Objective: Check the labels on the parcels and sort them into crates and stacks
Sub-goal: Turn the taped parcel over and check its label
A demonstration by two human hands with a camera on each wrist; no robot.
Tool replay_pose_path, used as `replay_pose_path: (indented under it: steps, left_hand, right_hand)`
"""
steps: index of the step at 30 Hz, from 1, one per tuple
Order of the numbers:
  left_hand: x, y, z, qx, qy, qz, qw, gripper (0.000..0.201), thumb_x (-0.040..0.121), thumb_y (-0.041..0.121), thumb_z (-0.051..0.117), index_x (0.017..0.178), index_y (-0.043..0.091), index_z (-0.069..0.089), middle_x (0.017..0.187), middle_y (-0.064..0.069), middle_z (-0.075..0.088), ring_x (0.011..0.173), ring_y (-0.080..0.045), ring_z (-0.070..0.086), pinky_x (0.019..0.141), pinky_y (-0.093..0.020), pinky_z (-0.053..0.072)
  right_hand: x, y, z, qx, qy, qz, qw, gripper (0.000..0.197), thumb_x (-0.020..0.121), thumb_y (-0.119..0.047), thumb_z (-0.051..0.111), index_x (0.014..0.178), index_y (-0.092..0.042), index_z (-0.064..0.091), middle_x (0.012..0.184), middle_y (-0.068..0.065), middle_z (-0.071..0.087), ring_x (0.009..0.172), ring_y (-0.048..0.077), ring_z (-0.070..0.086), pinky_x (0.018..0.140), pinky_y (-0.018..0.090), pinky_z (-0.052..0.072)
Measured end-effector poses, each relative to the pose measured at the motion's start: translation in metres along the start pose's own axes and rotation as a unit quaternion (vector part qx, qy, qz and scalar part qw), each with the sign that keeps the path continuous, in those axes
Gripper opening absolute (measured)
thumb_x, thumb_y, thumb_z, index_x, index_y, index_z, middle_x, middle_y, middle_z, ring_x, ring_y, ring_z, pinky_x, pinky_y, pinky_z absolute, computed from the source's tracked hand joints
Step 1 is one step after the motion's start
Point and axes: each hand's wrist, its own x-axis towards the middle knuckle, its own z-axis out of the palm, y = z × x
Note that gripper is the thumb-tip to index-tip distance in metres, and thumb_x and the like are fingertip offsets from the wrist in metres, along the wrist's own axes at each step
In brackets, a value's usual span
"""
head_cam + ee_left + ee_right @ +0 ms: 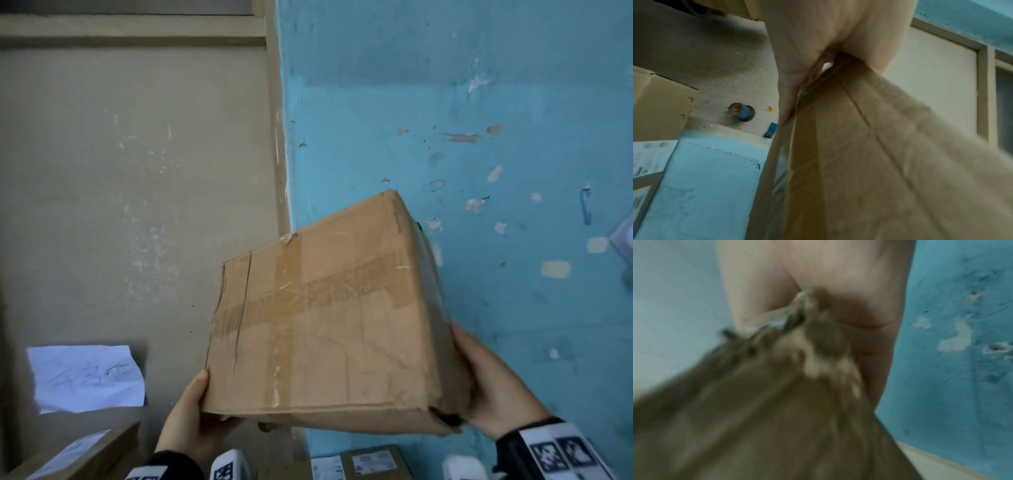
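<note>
A worn, taped cardboard box point(329, 322) is held up in the air in the head view, tilted, with a plain taped face toward me and no label showing. My left hand point(195, 407) grips its lower left corner, thumb on the front face, fingers underneath. My right hand point(486, 383) grips the lower right corner, its fingers hidden behind the box. In the left wrist view the palm point(818, 40) clamps the box point(869, 162) edge. The right wrist view is blurred: palm point(838, 280) against the crumpled box corner point(777, 410).
A blue peeling wall point(479, 137) and a beige door panel point(137, 171) stand ahead. Below lie a paper sheet with handwriting point(85, 377), a labelled box point(78, 452) at lower left and a labelled parcel point(363, 462) at the bottom. A tape roll point(741, 111) sits on the floor.
</note>
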Motion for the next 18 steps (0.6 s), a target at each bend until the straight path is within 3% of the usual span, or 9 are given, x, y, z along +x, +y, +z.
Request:
replay_pose_path:
  steps: [3, 5, 7, 9, 10, 13, 15, 18]
  left_hand:
    - [0.003, 0.0, -0.002, 0.002, 0.045, -0.03, 0.999, 0.033, 0.103, 0.035, 0.04, 0.125, 0.015, 0.054, 0.098, -0.018, 0.062, 0.087, -0.034, 0.056, 0.068, -0.047, 0.043]
    - [0.006, -0.004, -0.007, 0.007, 0.07, -0.016, 0.997, 0.031, 0.104, 0.031, 0.038, 0.123, 0.012, 0.052, 0.097, -0.015, 0.059, 0.084, -0.03, 0.055, 0.069, -0.045, 0.043]
    - [0.008, -0.012, -0.01, 0.023, 0.091, 0.021, 0.995, 0.03, 0.103, 0.023, 0.036, 0.121, 0.005, 0.052, 0.098, -0.012, 0.057, 0.081, -0.025, 0.054, 0.079, -0.041, 0.046]
    - [0.005, -0.019, -0.008, 0.018, 0.089, 0.012, 0.996, 0.027, 0.103, 0.021, 0.034, 0.103, 0.005, 0.056, 0.11, -0.013, 0.054, 0.079, -0.022, 0.053, 0.092, -0.044, 0.041]
    - [0.002, -0.022, -0.006, 0.021, 0.089, 0.004, 0.996, 0.027, 0.104, 0.019, 0.032, 0.093, 0.009, 0.055, 0.114, -0.014, 0.052, 0.078, -0.022, 0.052, 0.097, -0.046, 0.038]
    - [-0.007, -0.033, 0.006, 0.025, 0.09, -0.007, 0.996, 0.034, 0.104, 0.02, 0.03, 0.088, 0.01, 0.058, 0.107, -0.011, 0.062, 0.086, -0.031, 0.054, 0.1, -0.047, 0.037]
    - [-0.002, -0.04, 0.004, 0.02, 0.1, -0.01, 0.995, 0.039, 0.101, 0.028, 0.032, 0.095, 0.008, 0.065, 0.099, -0.019, 0.066, 0.097, -0.038, 0.058, 0.103, -0.047, 0.037]
    - [0.006, -0.044, 0.0, 0.029, 0.137, -0.008, 0.99, 0.044, 0.092, 0.038, 0.042, 0.111, 0.01, 0.069, 0.112, -0.024, 0.068, 0.113, -0.046, 0.058, 0.105, -0.061, 0.036]
  right_hand:
    - [-0.011, -0.009, 0.023, -0.035, -0.058, 0.007, 0.998, 0.083, 0.01, -0.043, 0.099, 0.084, -0.013, 0.08, 0.099, 0.013, 0.075, 0.08, 0.018, 0.074, 0.058, 0.028, 0.059]
    - [-0.015, -0.014, 0.039, -0.072, -0.088, 0.031, 0.993, 0.081, 0.012, -0.044, 0.099, 0.086, -0.016, 0.08, 0.099, 0.011, 0.075, 0.08, 0.02, 0.074, 0.063, 0.034, 0.06]
    - [-0.016, -0.015, 0.056, -0.143, -0.123, 0.056, 0.98, 0.075, 0.033, -0.046, 0.096, 0.1, -0.019, 0.075, 0.101, 0.008, 0.075, 0.083, 0.021, 0.073, 0.078, 0.047, 0.056]
    - [-0.015, -0.014, 0.074, -0.19, -0.12, 0.065, 0.972, 0.06, 0.059, -0.042, 0.08, 0.113, -0.021, 0.064, 0.105, 0.006, 0.074, 0.092, 0.023, 0.07, 0.098, 0.058, 0.046]
    - [-0.013, -0.013, 0.082, -0.201, -0.111, 0.069, 0.971, 0.057, 0.062, -0.041, 0.073, 0.114, -0.022, 0.062, 0.109, 0.006, 0.074, 0.098, 0.024, 0.068, 0.104, 0.059, 0.041]
    - [-0.004, -0.003, 0.096, -0.208, -0.094, 0.071, 0.971, 0.071, 0.057, -0.053, 0.078, 0.12, -0.024, 0.062, 0.119, 0.01, 0.069, 0.116, 0.033, 0.062, 0.107, 0.062, 0.036]
    - [0.0, 0.004, 0.102, -0.205, -0.08, 0.066, 0.973, 0.08, 0.054, -0.059, 0.083, 0.123, -0.025, 0.061, 0.121, 0.01, 0.068, 0.119, 0.038, 0.059, 0.106, 0.063, 0.037]
    - [0.004, 0.011, 0.103, -0.193, -0.066, 0.059, 0.977, 0.089, 0.048, -0.069, 0.082, 0.126, -0.031, 0.059, 0.119, -0.001, 0.07, 0.114, 0.025, 0.065, 0.103, 0.052, 0.046]
